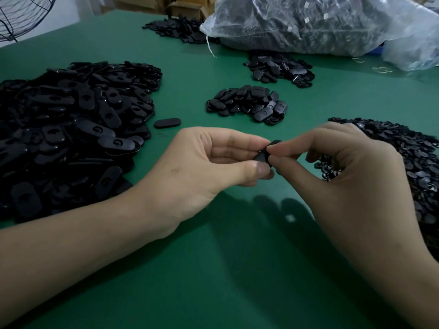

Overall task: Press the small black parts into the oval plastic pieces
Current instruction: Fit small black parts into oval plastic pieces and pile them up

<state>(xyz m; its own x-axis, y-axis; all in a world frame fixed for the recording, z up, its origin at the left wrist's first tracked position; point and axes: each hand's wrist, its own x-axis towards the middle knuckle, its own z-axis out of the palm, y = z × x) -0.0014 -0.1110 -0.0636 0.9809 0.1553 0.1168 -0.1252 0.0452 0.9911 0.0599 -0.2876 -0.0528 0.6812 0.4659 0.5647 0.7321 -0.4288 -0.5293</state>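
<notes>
We work over a green counter (213,269), with a clear bag (320,22) far beyond our fingers (240,141). A large heap of oval pieces (71,129) lies left of them, and a heap of small parts (415,162) lies right. Our left hand (209,167) and right hand (351,176) both pinch one oval piece (266,154), fingers clamped on it.

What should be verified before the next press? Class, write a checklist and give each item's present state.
1. Oval piece held above the table: ok. The left hand pinches the oval piece between thumb and fingers.
2. Second hand engaged: ok. The right hand pinches the piece's upper end.
3. Small black part seated: cannot tell, the fingertips hide it.
4. More small parts nearby: ok. The pile of smaller parts lies beside the right hand.
5. More ovals nearby: ok. The large pile of oval pieces lies to the left.
</notes>
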